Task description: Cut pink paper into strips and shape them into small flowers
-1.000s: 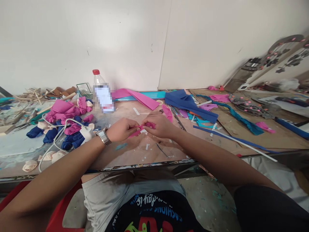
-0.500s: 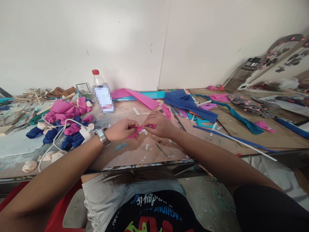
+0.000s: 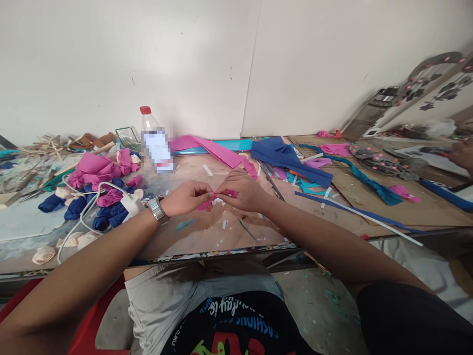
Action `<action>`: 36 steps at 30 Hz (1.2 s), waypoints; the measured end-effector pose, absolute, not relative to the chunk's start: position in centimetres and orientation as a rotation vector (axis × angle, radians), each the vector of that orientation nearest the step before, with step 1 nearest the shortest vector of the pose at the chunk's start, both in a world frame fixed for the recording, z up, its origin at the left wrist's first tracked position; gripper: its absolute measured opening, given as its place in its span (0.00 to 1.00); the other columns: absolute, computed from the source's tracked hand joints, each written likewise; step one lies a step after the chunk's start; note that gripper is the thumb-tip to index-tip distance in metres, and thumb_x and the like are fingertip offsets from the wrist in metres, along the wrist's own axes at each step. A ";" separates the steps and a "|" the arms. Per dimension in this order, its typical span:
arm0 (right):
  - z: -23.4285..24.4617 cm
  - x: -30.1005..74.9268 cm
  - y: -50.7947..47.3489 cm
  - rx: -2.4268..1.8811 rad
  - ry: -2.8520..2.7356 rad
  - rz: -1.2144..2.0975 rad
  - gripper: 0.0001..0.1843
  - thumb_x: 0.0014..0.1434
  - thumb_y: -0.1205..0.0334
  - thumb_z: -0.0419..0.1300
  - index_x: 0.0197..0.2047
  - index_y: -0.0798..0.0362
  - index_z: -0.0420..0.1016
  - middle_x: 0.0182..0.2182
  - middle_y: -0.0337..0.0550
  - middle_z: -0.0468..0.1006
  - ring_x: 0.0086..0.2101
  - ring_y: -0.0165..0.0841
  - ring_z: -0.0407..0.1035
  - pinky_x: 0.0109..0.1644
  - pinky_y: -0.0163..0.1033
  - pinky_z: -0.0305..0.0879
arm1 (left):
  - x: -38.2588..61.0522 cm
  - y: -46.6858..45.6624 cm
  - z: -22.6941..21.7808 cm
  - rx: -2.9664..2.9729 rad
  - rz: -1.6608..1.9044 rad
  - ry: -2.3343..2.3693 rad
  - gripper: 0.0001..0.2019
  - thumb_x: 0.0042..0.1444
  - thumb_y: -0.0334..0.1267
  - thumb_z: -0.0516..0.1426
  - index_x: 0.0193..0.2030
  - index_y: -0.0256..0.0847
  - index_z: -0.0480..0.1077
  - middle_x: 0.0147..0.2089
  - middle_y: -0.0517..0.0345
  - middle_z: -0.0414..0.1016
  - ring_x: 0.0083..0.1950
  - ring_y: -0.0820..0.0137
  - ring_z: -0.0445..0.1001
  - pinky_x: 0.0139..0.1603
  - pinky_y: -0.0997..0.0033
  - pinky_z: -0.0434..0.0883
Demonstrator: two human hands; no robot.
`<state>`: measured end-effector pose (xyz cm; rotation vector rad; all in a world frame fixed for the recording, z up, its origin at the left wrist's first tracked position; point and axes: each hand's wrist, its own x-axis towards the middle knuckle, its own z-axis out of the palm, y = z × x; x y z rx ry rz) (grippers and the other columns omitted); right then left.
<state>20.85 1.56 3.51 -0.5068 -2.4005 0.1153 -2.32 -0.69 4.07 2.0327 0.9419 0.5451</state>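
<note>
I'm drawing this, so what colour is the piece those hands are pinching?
The piece is bright pink, clearest in the head view.

Pale wall (image 3: 199, 64) behind a wooden table (image 3: 203, 237), red chair (image 3: 84, 330), teal-flecked floor (image 3: 314, 301).

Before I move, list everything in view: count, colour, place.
Wall: one, white, back
Table: one, brown, front
Pink piece: one, pink, front centre
Bundles: many, pink, blue and cream, left
Charger: one, white, left
Bottle: one, clear, by wall
Phone: one, pale screen, before bottle
Sticks: many, tan, back left
Pink strip: one, pink, near wall
Blue material: count unclear, blue, centre right
Cardboard: count unclear, brown, right
Twisted teal strip: one, teal, on cardboard
Scraps: many, mixed, scattered
Co-worker's hand: one, right edge
Watch: one, silver, left wrist
Left hand: one, pinching pink piece
Right hand: one, pinching pink piece
</note>
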 end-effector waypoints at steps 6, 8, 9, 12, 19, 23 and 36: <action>3.5 20.6 1.3 -0.611 -2.366 0.209 0.08 0.64 0.58 0.64 0.36 0.51 0.81 0.32 0.42 0.84 0.36 0.36 0.75 0.48 0.43 0.64 | -2.0 -1.4 4.4 2.288 0.633 1.041 0.16 0.67 0.45 0.54 0.33 0.38 0.76 0.29 0.59 0.78 0.28 0.74 0.70 0.32 0.73 0.62; 3.4 20.5 1.3 -0.626 -2.354 0.234 0.06 0.63 0.60 0.64 0.35 0.52 0.81 0.31 0.42 0.84 0.35 0.35 0.75 0.47 0.42 0.64 | -2.0 -1.6 4.5 2.428 0.652 1.097 0.15 0.66 0.44 0.54 0.33 0.39 0.76 0.28 0.60 0.76 0.27 0.74 0.67 0.32 0.72 0.60; 3.4 20.5 1.3 -0.630 -2.348 0.239 0.06 0.62 0.60 0.65 0.35 0.52 0.81 0.31 0.41 0.84 0.35 0.35 0.75 0.47 0.42 0.64 | -1.9 -1.7 4.5 2.487 0.655 1.115 0.15 0.66 0.44 0.54 0.34 0.39 0.76 0.28 0.60 0.76 0.27 0.74 0.67 0.32 0.72 0.59; 3.2 20.4 1.3 -0.652 -2.335 0.259 0.04 0.62 0.61 0.65 0.36 0.52 0.81 0.32 0.41 0.84 0.35 0.35 0.74 0.46 0.41 0.63 | -2.0 -1.6 4.5 2.579 0.647 1.128 0.14 0.67 0.43 0.52 0.36 0.40 0.75 0.29 0.60 0.76 0.28 0.73 0.67 0.33 0.71 0.58; 3.3 20.4 1.2 -0.704 -2.357 0.312 0.06 0.63 0.61 0.63 0.35 0.53 0.78 0.31 0.40 0.82 0.36 0.35 0.73 0.46 0.40 0.61 | -1.9 -1.6 4.3 2.611 0.630 1.138 0.15 0.69 0.43 0.51 0.37 0.40 0.75 0.30 0.58 0.76 0.30 0.71 0.69 0.34 0.71 0.58; 3.7 20.2 1.0 -0.697 -2.391 0.327 0.09 0.66 0.60 0.59 0.34 0.53 0.75 0.30 0.40 0.79 0.34 0.34 0.71 0.44 0.39 0.59 | -1.8 -1.7 4.2 2.606 0.645 1.135 0.14 0.69 0.42 0.51 0.36 0.40 0.74 0.29 0.58 0.76 0.30 0.71 0.69 0.34 0.71 0.58; 3.8 20.4 1.0 -0.676 -2.393 0.323 0.08 0.65 0.60 0.58 0.36 0.53 0.73 0.31 0.41 0.78 0.34 0.35 0.69 0.44 0.40 0.60 | -1.8 -1.6 4.2 2.345 0.703 1.071 0.17 0.68 0.46 0.52 0.36 0.39 0.76 0.31 0.59 0.77 0.29 0.73 0.67 0.34 0.73 0.61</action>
